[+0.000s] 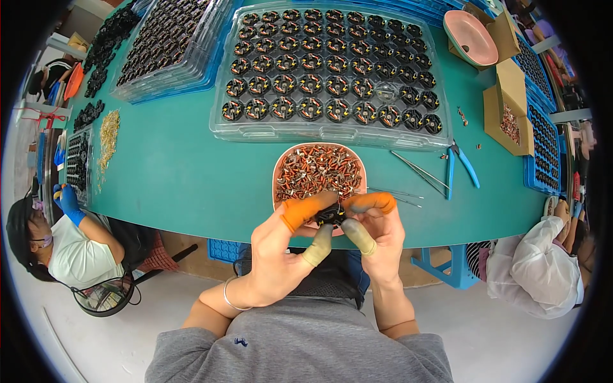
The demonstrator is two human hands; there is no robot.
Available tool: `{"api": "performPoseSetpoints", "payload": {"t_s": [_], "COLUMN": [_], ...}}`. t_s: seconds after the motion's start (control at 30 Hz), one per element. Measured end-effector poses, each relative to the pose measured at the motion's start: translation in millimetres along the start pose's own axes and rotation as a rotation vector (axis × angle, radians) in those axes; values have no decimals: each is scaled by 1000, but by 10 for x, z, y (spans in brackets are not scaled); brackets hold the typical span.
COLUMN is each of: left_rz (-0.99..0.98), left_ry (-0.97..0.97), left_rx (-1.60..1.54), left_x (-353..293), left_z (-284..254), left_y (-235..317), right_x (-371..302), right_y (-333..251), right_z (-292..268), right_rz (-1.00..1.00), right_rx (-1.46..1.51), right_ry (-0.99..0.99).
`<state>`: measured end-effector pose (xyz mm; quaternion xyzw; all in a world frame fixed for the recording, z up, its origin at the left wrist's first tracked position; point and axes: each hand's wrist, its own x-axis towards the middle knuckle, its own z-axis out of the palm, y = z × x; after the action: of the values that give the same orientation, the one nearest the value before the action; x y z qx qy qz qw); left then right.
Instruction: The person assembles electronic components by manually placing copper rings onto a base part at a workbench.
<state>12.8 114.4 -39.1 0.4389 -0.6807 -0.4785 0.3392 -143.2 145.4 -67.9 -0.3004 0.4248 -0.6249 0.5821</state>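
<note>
A small round black part (330, 216) is held up between my two hands, over the near rim of a pink bowl (276, 185). My left hand (281, 239) pinches it from the left, an orange cot on the index finger and a pale one on the thumb. From the right, my right hand (377, 233) grips the same part with its covered thumb and index finger. Short copper-brown and white components (316, 169) fill the bowl. Fingers hide much of the black part, so its details are too small to tell.
Beyond the bowl stands a clear tray (306, 132) with rows of round black parts. Tweezers (418, 172) and blue-handled pliers (461, 167) lie at its right. Stacked trays (159, 96) stand back left, a cardboard box (511, 137) at right. Co-workers sit on both sides.
</note>
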Motion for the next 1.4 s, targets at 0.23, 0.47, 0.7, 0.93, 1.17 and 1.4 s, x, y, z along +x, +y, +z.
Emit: {"api": "performPoseSetpoints", "payload": {"t_s": [0.23,0.47,0.7,0.93,1.17,1.4], "left_rz": [-168,-9,21,-49,38,-53], "left_ry": [25,111,108,111,142,139], "left_rx": [-310,-94,-85,-292,-61,-278], "left_x": [20,26,21,15,11,28], "left_z": [59,130,144,128,146,152], "left_y": [25,-67,-111,-73,-112,-90], "right_x": [-25,7,-7,4,25,8], "right_y": [96,151,186,155,230,223], "right_z": [-48,-17,18,-2,13,76], "right_rz": [-123,-146,-158,-129,-188,-222], "right_rx": [-156,-165,-161,-139,-192,-204], "right_ry": [-22,1,18,-18,-9,45]}}
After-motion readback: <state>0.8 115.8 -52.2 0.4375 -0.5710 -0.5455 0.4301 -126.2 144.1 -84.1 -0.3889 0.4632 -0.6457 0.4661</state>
